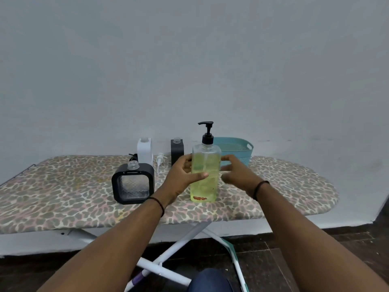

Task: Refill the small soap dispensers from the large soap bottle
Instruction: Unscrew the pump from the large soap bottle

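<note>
Both forearms reach up from the bottom of the frame. Left hand (181, 175) wraps the large soap bottle (205, 173), upright at centre frame; right hand (235, 172), fingers curled, sits against its other side, grip unclear. Leopard-print ironing board (63, 186); plain grey wall (189, 60) behind.

The board (273, 186) wears a leopard-spot cover in tan, grey and pink. The near bottle (205, 175) is clear with yellow-green soap, a red mark at its foot and a black pump (207, 131). The near left dispenser (133, 183) is black around a clear ribbed window. Far behind stand a white dispenser (144, 151) and a black one (176, 151), with a white pump (160, 160) lying between. The far right basket (237, 151) is teal.
</note>
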